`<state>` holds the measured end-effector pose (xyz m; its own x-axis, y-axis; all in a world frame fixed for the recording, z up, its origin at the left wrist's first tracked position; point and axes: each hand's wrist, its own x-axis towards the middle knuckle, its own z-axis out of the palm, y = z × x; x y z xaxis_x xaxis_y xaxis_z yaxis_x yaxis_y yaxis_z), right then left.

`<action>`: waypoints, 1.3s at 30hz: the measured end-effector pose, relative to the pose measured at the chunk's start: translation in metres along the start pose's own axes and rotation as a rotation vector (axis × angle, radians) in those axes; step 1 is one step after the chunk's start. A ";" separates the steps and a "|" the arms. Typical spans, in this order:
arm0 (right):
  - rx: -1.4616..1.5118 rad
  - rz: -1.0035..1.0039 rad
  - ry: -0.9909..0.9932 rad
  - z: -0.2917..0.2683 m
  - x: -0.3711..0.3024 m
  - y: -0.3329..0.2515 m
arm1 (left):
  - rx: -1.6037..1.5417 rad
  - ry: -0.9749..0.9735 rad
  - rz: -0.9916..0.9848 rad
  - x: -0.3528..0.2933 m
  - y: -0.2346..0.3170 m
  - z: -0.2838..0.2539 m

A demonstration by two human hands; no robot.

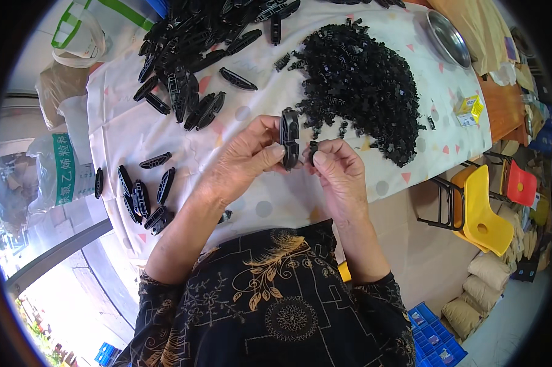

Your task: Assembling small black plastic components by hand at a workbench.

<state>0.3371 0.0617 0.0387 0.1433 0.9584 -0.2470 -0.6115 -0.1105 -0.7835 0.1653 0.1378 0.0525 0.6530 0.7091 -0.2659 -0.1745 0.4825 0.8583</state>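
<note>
Head view | left hand (248, 162) holds black housing (289, 139) | right hand (340, 174) half-hides small clip (313, 150)

The elongated black plastic part (289, 139) looks smooth and slightly glossy, like the heap of small black plastic clips (361, 85). A matt printed cloth (135, 131) covers the surface. The metal bowl (447, 38) shines; the yellow chair (484, 211) is glossy plastic.

Table (502, 104), patterned cloth (135, 131): long black parts (184, 73), small-clip heap (361, 79), steel bowl (447, 38).

A cloth-covered table (135, 131) stands in daylight, with yellow (485, 214) and red chairs (521, 183) beside it.
</note>
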 end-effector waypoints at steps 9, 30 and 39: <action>-0.670 -0.347 -0.219 0.001 0.005 -0.012 | -0.057 -0.002 -0.050 -0.003 -0.008 -0.004; -1.277 -0.315 -0.446 0.011 0.021 -0.040 | 0.297 -0.072 -0.119 -0.012 -0.019 -0.007; -0.406 0.120 -0.173 -0.001 0.014 0.009 | 0.360 0.065 0.087 -0.013 -0.019 0.007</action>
<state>0.3344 0.0743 0.0282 -0.0635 0.9586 -0.2776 -0.2562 -0.2845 -0.9238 0.1657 0.1156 0.0427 0.5970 0.7762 -0.2025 0.0508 0.2154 0.9752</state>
